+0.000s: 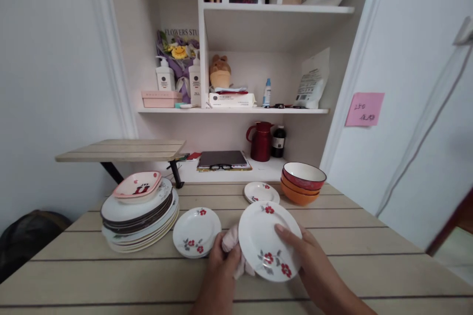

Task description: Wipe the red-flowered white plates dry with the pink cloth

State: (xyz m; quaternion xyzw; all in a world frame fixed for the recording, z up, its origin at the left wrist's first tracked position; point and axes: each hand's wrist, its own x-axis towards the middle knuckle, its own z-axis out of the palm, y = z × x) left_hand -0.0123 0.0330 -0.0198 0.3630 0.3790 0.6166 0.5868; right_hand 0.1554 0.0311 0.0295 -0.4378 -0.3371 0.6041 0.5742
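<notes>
A white plate with red flowers [271, 241] is tilted toward me above the table. My right hand [308, 256] grips its right side, thumb on the face and fingers behind. My left hand [220, 263] is closed on a pale pink cloth [242, 263] at the plate's left edge; part of the cloth is hidden behind the plate. Just left of the cloth lies a small stack of matching flowered plates [195, 231]. Beyond the held plate sit more small flowered plates [258, 191], partly covered by it.
At left stands a tall stack of plates [136, 216] topped by a pink dish [137, 184], near a raised wooden stand [121, 150]. Stacked bowls [303, 182] are at back right. Behind the slatted table [148, 280] are a red jug [260, 141], a dark bottle [278, 141] and a laptop [223, 158].
</notes>
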